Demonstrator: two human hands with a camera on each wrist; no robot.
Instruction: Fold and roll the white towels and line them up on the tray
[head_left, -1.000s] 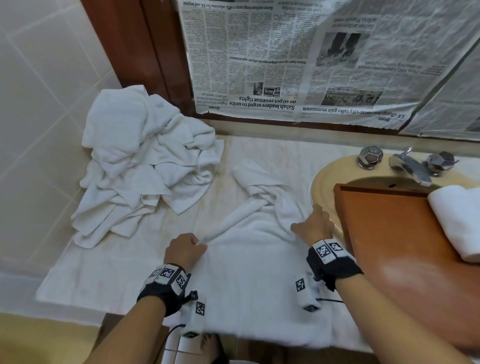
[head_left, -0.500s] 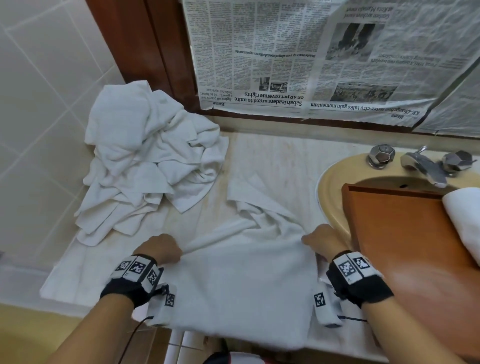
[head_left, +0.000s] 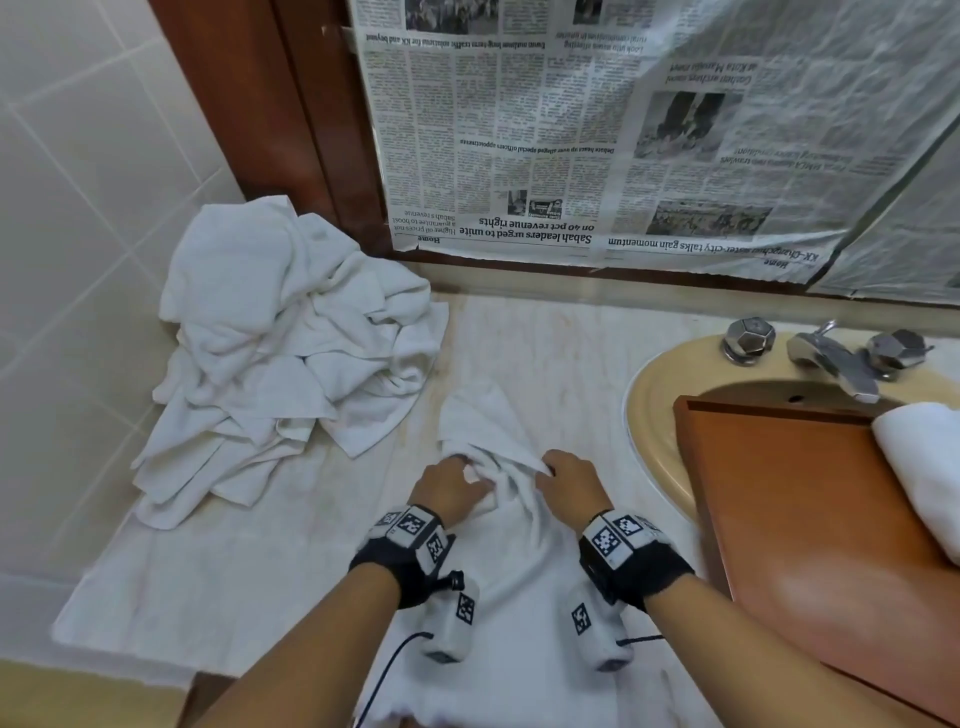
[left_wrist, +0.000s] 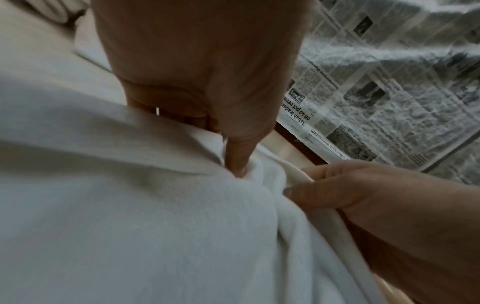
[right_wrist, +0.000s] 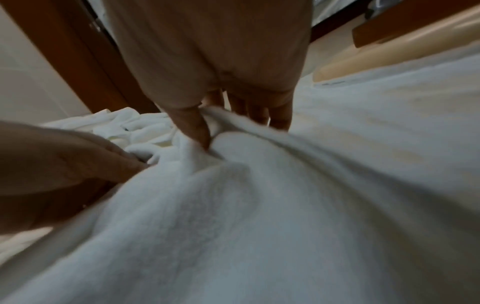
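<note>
Rolled towel (head_left: 922, 467) on wooden tray (head_left: 810, 525)

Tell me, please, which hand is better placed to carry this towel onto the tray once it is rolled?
Probably the right hand. Both hands pinch the towel at its bunched middle, but the tray lies directly to the right hand's side, while the left hand would have to cross over.
</note>
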